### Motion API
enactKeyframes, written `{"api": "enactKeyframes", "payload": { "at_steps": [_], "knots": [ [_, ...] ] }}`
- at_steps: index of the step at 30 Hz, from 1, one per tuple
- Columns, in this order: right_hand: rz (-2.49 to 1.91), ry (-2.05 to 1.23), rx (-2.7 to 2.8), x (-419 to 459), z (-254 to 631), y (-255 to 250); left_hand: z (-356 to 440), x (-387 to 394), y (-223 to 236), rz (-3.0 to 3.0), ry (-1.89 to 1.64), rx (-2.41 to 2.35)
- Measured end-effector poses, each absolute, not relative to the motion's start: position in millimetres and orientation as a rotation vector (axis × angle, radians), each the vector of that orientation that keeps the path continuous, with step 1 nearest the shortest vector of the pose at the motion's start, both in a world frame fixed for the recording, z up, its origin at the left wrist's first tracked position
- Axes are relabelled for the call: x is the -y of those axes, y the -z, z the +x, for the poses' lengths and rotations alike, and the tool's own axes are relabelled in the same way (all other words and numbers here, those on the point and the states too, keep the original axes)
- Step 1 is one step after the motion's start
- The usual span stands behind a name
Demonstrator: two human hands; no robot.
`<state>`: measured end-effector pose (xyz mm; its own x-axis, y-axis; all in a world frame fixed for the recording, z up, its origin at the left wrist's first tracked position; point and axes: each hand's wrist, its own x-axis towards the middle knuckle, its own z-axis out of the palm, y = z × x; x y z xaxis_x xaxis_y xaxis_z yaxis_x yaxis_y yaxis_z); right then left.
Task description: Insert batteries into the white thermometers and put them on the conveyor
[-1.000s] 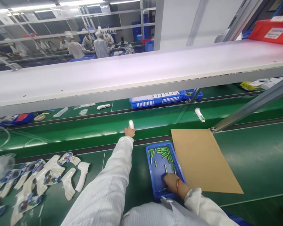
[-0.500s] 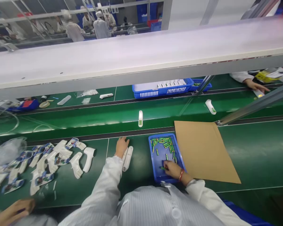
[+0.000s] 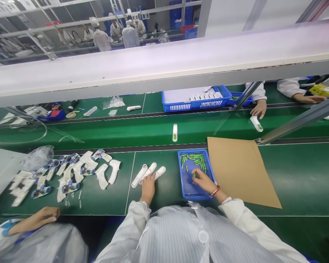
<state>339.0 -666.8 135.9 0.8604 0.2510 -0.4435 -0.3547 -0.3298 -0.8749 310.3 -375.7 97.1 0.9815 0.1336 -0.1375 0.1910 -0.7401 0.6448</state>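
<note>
My left hand [image 3: 148, 189] lies over a group of white thermometer housings, its fingers closed on the rightmost housing [image 3: 160, 172], which sticks out beyond them. A middle housing [image 3: 150, 168] is partly under the fingers, and a left housing [image 3: 139, 176] lies beside it. My right hand [image 3: 204, 181] is above a blue tray [image 3: 190, 190], pinching a small green battery [image 3: 194, 175] between thumb and fingers. Several loose green batteries [image 3: 199, 160] lie at the far end of that tray.
Brown cardboard [image 3: 241, 171] lies right of the tray. White gun-shaped housings [image 3: 114, 171] are piled left, near a neighbour's hand [image 3: 45, 217]. Beyond, a green belt [image 3: 131, 133] carries a housing with batteries [image 3: 175, 133]; another person's hand [image 3: 260, 109] touches a second. A shelf [image 3: 164, 60] spans above.
The view has swung left. My left hand has drawn closer to me, and three housings now show instead of two. My right hand has lifted a battery. Across the belt, a hand has reached a housing.
</note>
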Motion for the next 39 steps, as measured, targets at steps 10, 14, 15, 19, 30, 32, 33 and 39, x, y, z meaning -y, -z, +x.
{"api": "enactKeyframes", "payload": {
  "at_steps": [10,14,15,19,30,32,33,39],
  "knots": [
    [-1.446,-0.664,-0.144,647,338,-190,325,386,-230,2.246,0.179,0.483],
    [-1.279,-0.717,-0.026,639,332,-221,326,386,-287,2.163,0.052,0.630],
    [-1.230,-0.718,-0.021,638,330,-228,325,385,-294,2.102,0.006,0.620],
    [-1.036,-0.706,0.025,632,316,-257,321,400,-299,1.613,-0.203,0.386],
    [-1.036,-0.780,0.269,634,295,-294,301,469,-317,0.857,-0.048,0.103],
    [-1.085,-0.728,0.325,638,295,-294,302,467,-325,0.889,-0.062,0.149],
    [-1.109,-0.702,0.349,639,295,-294,302,466,-327,0.902,-0.067,0.170],
    [-1.254,-0.602,0.373,648,292,-300,302,469,-330,0.943,-0.091,0.236]
  ]
}}
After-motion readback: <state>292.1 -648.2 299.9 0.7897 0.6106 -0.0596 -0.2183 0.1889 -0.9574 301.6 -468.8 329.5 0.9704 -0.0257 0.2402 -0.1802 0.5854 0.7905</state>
